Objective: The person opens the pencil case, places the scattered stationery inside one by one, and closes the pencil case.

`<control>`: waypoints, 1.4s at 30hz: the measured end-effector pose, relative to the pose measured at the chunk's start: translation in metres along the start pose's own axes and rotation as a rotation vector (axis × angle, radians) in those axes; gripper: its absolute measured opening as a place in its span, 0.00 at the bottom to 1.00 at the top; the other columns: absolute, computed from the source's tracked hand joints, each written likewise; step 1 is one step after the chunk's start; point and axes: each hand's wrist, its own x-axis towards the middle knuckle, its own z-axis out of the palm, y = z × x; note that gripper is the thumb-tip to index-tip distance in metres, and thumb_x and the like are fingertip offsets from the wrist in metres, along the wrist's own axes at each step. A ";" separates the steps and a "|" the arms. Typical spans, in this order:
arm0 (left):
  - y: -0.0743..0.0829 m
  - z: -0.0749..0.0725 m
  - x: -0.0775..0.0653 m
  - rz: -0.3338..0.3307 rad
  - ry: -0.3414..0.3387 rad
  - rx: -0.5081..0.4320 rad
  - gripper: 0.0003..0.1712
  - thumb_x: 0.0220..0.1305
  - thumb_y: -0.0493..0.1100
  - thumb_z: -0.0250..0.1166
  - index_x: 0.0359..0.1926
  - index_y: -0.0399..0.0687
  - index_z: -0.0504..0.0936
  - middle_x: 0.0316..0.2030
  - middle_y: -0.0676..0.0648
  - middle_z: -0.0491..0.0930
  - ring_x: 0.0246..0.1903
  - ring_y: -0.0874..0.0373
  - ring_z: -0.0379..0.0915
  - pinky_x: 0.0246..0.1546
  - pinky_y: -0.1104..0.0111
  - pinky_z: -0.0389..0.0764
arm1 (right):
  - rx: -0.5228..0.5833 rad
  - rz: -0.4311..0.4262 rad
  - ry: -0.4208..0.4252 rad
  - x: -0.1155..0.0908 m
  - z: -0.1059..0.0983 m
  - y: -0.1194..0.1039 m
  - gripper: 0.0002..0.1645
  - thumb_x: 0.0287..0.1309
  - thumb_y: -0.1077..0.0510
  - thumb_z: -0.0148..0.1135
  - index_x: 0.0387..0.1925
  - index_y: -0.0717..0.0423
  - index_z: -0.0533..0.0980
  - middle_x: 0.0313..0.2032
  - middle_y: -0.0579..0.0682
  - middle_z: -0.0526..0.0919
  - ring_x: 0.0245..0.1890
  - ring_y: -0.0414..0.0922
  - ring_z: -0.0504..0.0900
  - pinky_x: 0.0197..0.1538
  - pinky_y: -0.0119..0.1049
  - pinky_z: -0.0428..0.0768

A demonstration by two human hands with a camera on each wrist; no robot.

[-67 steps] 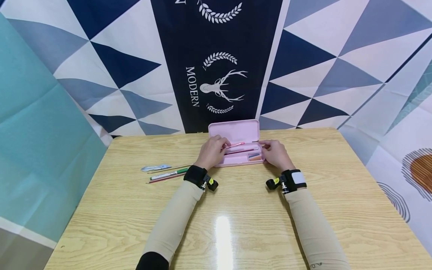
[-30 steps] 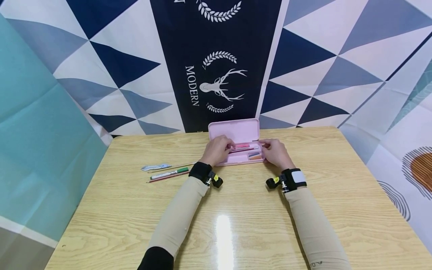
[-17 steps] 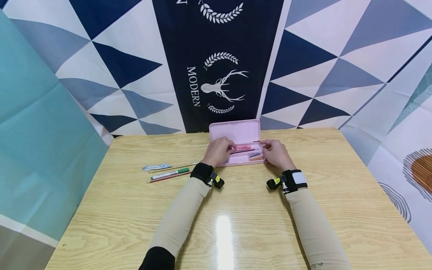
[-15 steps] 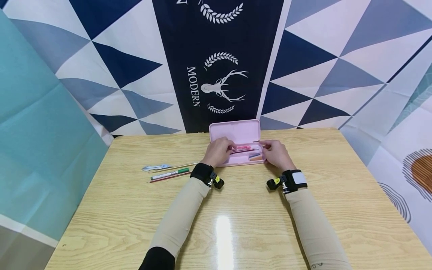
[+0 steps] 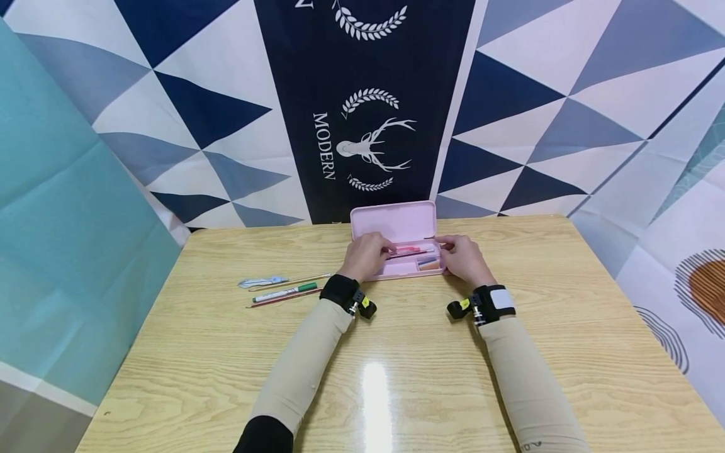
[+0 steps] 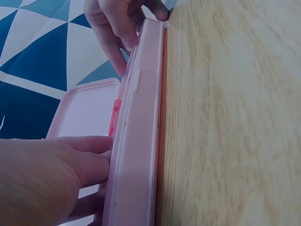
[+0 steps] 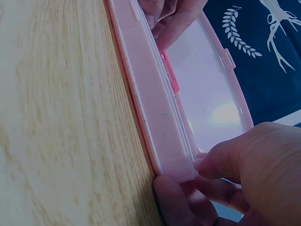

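Note:
A pink pencil case [image 5: 393,221] stands at the back of the table with its lid up. My left hand [image 5: 365,255] reaches into it and pinches a slim pink pen [image 5: 409,249], whose exposed end shows past the fingers in the left wrist view; the pinched part is hidden. My right hand [image 5: 466,257] grips the case's right end, thumb and fingers around the corner in the right wrist view. A dark red pencil [image 5: 410,254] lies inside the case, below the pen. Small blue and orange pieces [image 5: 428,264] fill a compartment at the right.
Left of the case, on the wooden table [image 5: 226,377], lie a pale blue cutter-like tool [image 5: 263,282], a gold pencil [image 5: 308,278], a green-capped marker [image 5: 285,292] and a dark red pencil [image 5: 277,301]. A patterned cloth wall [image 5: 362,94] rises behind the table's back edge.
Since 2.2 s ago my left hand has moved slightly right with the pink pen and lowered it into the case. My right hand has stayed on the case's right end.

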 end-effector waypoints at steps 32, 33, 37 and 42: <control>0.001 -0.001 0.000 -0.025 -0.003 -0.015 0.09 0.66 0.44 0.67 0.44 0.57 0.91 0.42 0.54 0.88 0.42 0.61 0.80 0.42 0.62 0.83 | -0.015 -0.001 0.013 -0.001 0.000 -0.001 0.24 0.67 0.63 0.55 0.64 0.58 0.75 0.36 0.62 0.83 0.20 0.42 0.81 0.23 0.31 0.80; 0.001 -0.001 0.000 -0.025 -0.002 -0.017 0.09 0.66 0.44 0.67 0.44 0.57 0.91 0.42 0.55 0.88 0.42 0.61 0.79 0.42 0.62 0.83 | -0.013 -0.002 0.011 0.000 0.000 -0.001 0.24 0.67 0.63 0.55 0.64 0.58 0.75 0.37 0.63 0.83 0.20 0.42 0.81 0.23 0.30 0.80; 0.000 0.000 -0.001 -0.018 0.009 -0.015 0.08 0.65 0.43 0.67 0.42 0.57 0.91 0.41 0.55 0.88 0.42 0.62 0.80 0.41 0.62 0.83 | -0.014 0.000 0.007 0.000 0.000 -0.001 0.25 0.68 0.62 0.56 0.64 0.59 0.75 0.42 0.63 0.83 0.21 0.42 0.81 0.23 0.30 0.80; -0.001 0.002 -0.001 -0.007 0.033 -0.014 0.08 0.65 0.43 0.67 0.40 0.57 0.91 0.40 0.55 0.88 0.42 0.61 0.81 0.41 0.62 0.84 | -0.015 -0.007 0.008 0.000 0.000 -0.001 0.24 0.68 0.62 0.56 0.64 0.59 0.75 0.41 0.64 0.83 0.20 0.43 0.81 0.23 0.30 0.80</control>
